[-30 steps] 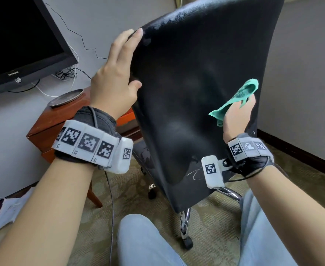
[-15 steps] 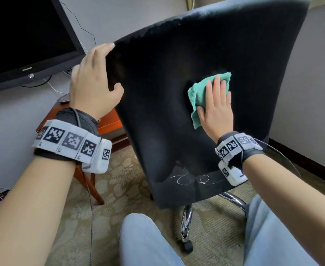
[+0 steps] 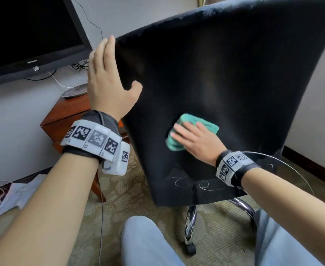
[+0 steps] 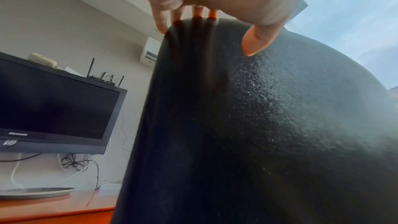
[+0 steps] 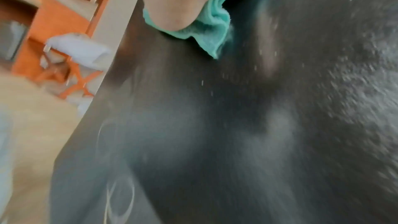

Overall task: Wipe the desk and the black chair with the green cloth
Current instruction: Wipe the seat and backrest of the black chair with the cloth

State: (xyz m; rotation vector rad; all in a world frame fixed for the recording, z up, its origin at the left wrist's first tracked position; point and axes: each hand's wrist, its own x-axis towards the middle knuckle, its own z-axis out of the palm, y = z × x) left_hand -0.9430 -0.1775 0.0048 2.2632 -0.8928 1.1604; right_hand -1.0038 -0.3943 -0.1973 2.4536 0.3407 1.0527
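Pressing the green cloth (image 3: 193, 134) flat against the back of the black chair (image 3: 225, 77), lower and further toward the left edge than half a second ago, when it sat higher up near the middle of the backrest. Bunched into a pad now, under the right hand (image 3: 197, 140), fingers straight and spread on top, palm bearing down, not curled round it; a loose corner of the cloth (image 5: 212, 38) trailing below the heel of the hand in the right wrist view. Blurred there, so judged mid-stroke, sweeping down and across. Steadying the chair at its upper left edge with the left hand (image 3: 107, 81): fingers straight over the rim, thumb (image 4: 256, 40) laid on the near face, resting rather than gripping, where a second back the fingers hooked the edge more. Faint white scribble marks (image 3: 194, 183) below the right hand, not yet reached. Beyond the left hand, a wooden tabletop (image 3: 69, 106) with a metal plate (image 3: 75, 92) and a dark monitor (image 3: 29, 37). Chair back partly done, judged so; lower part likely next.
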